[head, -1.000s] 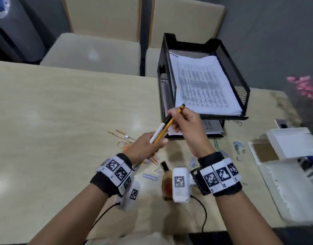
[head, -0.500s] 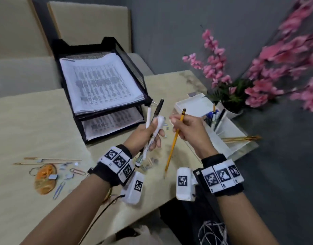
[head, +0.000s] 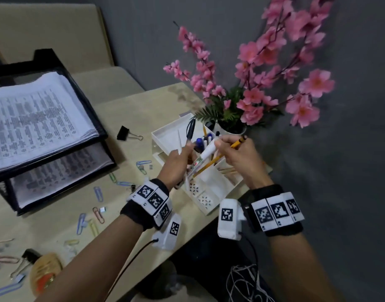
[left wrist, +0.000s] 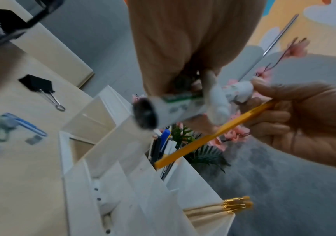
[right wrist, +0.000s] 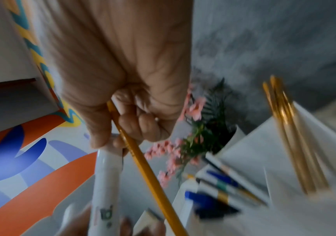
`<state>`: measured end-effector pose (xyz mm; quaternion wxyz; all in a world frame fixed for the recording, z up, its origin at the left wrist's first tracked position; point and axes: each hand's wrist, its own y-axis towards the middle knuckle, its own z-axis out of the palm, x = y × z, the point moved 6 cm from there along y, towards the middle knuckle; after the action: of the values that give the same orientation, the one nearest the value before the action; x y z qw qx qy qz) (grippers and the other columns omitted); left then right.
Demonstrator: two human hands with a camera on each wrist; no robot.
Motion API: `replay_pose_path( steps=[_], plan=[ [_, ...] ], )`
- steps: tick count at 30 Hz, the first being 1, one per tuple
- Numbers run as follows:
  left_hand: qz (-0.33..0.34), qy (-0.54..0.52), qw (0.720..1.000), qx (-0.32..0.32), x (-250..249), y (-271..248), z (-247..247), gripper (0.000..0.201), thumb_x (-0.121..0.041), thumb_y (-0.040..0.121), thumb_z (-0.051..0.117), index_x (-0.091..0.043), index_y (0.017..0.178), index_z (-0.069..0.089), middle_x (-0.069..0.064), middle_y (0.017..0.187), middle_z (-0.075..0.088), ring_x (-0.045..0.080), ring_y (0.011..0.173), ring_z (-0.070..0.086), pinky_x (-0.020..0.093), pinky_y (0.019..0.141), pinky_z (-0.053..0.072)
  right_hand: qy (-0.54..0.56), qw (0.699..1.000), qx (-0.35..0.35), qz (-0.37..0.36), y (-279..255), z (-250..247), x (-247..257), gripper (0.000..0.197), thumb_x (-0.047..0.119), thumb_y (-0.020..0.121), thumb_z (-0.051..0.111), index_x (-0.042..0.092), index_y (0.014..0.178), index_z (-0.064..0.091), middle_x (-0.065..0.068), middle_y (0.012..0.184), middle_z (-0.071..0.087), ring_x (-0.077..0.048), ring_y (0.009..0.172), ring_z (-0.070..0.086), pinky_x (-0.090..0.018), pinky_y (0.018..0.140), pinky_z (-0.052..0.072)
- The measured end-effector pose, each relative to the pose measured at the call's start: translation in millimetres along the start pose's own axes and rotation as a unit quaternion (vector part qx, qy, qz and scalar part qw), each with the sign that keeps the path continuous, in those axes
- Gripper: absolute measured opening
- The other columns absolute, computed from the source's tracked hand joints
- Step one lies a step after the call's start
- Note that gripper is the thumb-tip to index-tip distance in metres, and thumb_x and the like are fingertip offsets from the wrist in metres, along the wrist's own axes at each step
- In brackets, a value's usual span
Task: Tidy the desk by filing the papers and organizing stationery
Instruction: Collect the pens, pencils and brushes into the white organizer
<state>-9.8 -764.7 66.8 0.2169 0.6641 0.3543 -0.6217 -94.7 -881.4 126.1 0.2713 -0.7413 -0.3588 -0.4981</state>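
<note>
Over the white desk organizer [head: 211, 194], my left hand [head: 186, 150] grips a black pen [head: 190, 128], a thin white pen [head: 179, 141] and a white marker [head: 203, 155]. My right hand [head: 220, 145] holds a yellow pencil [head: 237, 144] and its fingertips pinch the marker's top end. The pencil slants down with its tip inside a pen compartment. In the left wrist view, the marker [left wrist: 175, 108] and pencil [left wrist: 213, 135] cross above the organizer [left wrist: 122, 175]. The right wrist view shows the pencil [right wrist: 143, 167] beside the marker [right wrist: 106, 178].
A black two-tier paper tray [head: 95, 118] with printed sheets stands at the left. A black binder clip [head: 124, 133] and several paper clips [head: 98, 194] lie on the desk. A pot of pink flowers [head: 233, 127] stands behind the organizer, which holds pens [right wrist: 219, 185] and gold-ferruled brushes [left wrist: 235, 206].
Both hands have moved right, from in front of the paper tray to above the organizer. The right hand has come onto the marker's top, and the pencil tip has dropped into a compartment.
</note>
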Motion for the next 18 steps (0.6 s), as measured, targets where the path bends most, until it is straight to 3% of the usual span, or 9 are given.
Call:
replay_pose_path(
  steps=[2, 5, 6, 9, 12, 15, 18],
  plan=[
    [0.040, 0.071, 0.995, -0.059, -5.7, 20.9, 4.8, 0.047, -0.035, 0.100, 0.028, -0.012, 0.064, 0.047, 0.008, 0.074, 0.043, 0.022, 0.072, 0.043, 0.031, 0.067, 0.032, -0.019, 0.997, -0.069, -0.018, 14.5, -31.5, -0.3, 0.008, 0.016, 0.088, 0.060, 0.017, 0.083, 0.066, 0.014, 0.062, 0.062, 0.003, 0.059, 0.054, -0.011, 0.060, 0.042],
    [0.068, 0.099, 0.990, -0.069, -8.3, 52.0, 19.1, 0.046, -0.035, 0.099, 0.032, -0.002, 0.074, 0.052, 0.014, 0.079, 0.043, 0.020, 0.069, 0.043, 0.027, 0.071, 0.030, -0.090, 0.987, -0.132, -0.034, 32.8, -60.2, -1.6, 0.005, 0.019, 0.088, 0.060, 0.018, 0.085, 0.064, 0.007, 0.074, 0.058, 0.000, 0.067, 0.050, -0.005, 0.058, 0.039],
    [0.066, 0.111, 0.989, -0.066, -7.2, 61.9, 24.6, 0.047, -0.037, 0.099, 0.033, -0.001, 0.077, 0.054, 0.018, 0.082, 0.047, 0.023, 0.069, 0.046, 0.027, 0.069, 0.031, -0.104, 0.985, -0.136, -0.034, 38.6, -63.5, -3.7, 0.007, 0.019, 0.088, 0.059, 0.015, 0.085, 0.064, 0.005, 0.074, 0.057, -0.001, 0.067, 0.048, -0.005, 0.057, 0.038],
    [0.078, 0.150, 0.983, -0.064, -6.9, 83.2, 39.1, 0.038, -0.037, 0.097, 0.040, -0.016, 0.066, 0.047, 0.016, 0.079, 0.049, 0.029, 0.075, 0.052, 0.033, 0.068, 0.037, -0.141, 0.979, -0.140, -0.040, 53.8, -61.9, -9.9, 0.015, 0.018, 0.089, 0.058, 0.012, 0.075, 0.061, 0.002, 0.066, 0.051, -0.008, 0.063, 0.044, -0.023, 0.060, 0.034],
    [0.100, 0.169, 0.979, -0.052, -6.2, 87.8, 51.3, 0.031, -0.031, 0.098, 0.041, -0.014, 0.071, 0.042, 0.007, 0.071, 0.045, 0.024, 0.077, 0.045, 0.030, 0.066, 0.029, -0.194, 0.969, -0.149, -0.043, 63.0, -50.9, -17.1, 0.015, 0.017, 0.089, 0.056, 0.005, 0.090, 0.065, -0.006, 0.082, 0.059, -0.013, 0.079, 0.046, -0.015, 0.067, 0.026],
    [0.097, 0.144, 0.983, -0.064, -3.5, 87.8, 55.2, 0.031, -0.033, 0.097, 0.039, -0.008, 0.081, 0.045, 0.013, 0.079, 0.049, 0.025, 0.078, 0.048, 0.033, 0.070, 0.034, -0.209, 0.969, -0.128, -0.028, 73.1, -38.2, -30.9, 0.021, 0.017, 0.089, 0.056, 0.002, 0.104, 0.061, -0.017, 0.108, 0.061, -0.025, 0.107, 0.052, -0.014, 0.076, 0.029],
    [0.081, 0.110, 0.986, -0.093, -4.3, 87.8, 52.0, 0.023, -0.031, 0.099, 0.037, -0.013, 0.088, 0.046, 0.006, 0.085, 0.053, 0.018, 0.083, 0.048, 0.021, 0.065, 0.035, -0.238, 0.967, -0.086, -0.029, 84.0, -28.8, -36.9, 0.021, 0.015, 0.090, 0.056, 0.000, 0.102, 0.063, -0.018, 0.108, 0.063, -0.027, 0.110, 0.053, -0.010, 0.072, 0.024]
  ],
)
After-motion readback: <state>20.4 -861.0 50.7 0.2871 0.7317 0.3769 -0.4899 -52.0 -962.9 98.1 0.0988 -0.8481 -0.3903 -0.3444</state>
